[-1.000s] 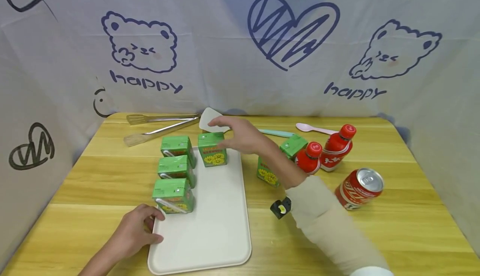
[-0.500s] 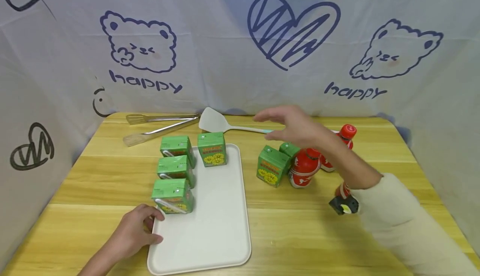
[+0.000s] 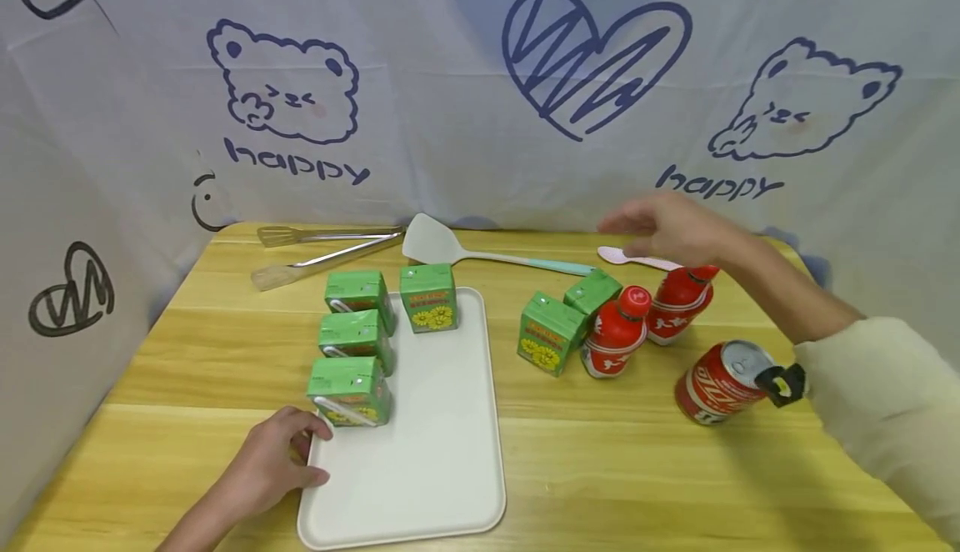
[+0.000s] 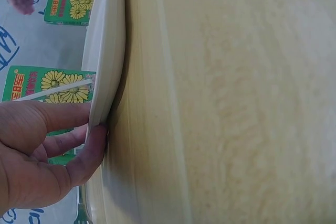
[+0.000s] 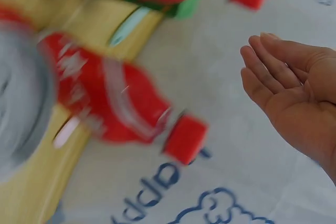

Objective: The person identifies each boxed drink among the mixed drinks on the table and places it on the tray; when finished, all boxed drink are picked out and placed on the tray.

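The left hand [image 3: 270,460] pinches the left rim of the white tray [image 3: 420,485] on the wooden desk [image 3: 600,469], thumb and fingers closed about its edge; three green cartons [image 3: 348,393] stand in a row along the tray's left side, with a fourth carton [image 3: 429,302] at its far end. The right hand [image 3: 678,228] hangs in the air near the pink spoon [image 3: 612,255], fingers loosely extended; two further cartons [image 3: 546,339] stand to the tray's right, just beside two red bottles [image 3: 617,339], with a red can [image 3: 716,389] nearer the person.
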The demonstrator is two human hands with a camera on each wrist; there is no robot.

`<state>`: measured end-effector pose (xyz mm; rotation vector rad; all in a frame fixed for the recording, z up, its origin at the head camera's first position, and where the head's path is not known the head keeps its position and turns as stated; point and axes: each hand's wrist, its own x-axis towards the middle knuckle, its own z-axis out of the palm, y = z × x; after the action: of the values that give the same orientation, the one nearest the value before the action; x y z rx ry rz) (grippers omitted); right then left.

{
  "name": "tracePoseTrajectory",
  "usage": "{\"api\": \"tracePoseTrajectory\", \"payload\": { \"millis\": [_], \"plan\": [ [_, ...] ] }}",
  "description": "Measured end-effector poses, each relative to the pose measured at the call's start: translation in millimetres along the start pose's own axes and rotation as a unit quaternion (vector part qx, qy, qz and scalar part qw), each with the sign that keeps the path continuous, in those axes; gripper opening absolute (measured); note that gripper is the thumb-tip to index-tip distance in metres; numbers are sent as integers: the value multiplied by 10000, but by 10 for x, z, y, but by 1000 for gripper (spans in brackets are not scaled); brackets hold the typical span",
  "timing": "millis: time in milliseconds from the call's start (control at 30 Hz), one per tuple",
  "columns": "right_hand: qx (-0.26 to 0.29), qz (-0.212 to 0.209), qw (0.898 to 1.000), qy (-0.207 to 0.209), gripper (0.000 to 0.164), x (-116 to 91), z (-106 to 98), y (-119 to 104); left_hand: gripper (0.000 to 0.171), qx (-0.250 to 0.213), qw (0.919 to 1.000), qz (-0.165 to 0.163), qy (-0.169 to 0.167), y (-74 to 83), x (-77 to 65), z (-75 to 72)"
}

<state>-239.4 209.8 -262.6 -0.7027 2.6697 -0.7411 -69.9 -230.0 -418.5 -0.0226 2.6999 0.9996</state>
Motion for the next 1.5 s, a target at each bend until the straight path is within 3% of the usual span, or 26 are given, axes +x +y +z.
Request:
{"api": "tracePoseTrajectory", "payload": {
  "millis": [133,333,500,700,967,1233,1500],
  "plan": [
    [-39,179,9992,-357,39,25,20,166,40,6,10000,-15,28,5,-1,4],
    [88,88,9970,-770,43,81,122,330,41,-4,10000,-47,41,0,0,7],
    [141,222,9959,-870,46,152,192,343,41,-27,10000,-44,61,-12,4,9],
    [693,311,9885,-1306,49,241,249,326,41,-66,9999,-75,70,-4,4,8],
    [739,382,9835,-1606,51,293,298,353,41,-88,9999,-72,76,10,-4,4],
    [624,282,9851,-1580,48,308,326,375,40,-92,9999,-111,43,23,-6,1],
    [384,37,9917,-1224,39,254,322,377,41,-22,9999,-108,35,6,2,-1]
  ]
}}
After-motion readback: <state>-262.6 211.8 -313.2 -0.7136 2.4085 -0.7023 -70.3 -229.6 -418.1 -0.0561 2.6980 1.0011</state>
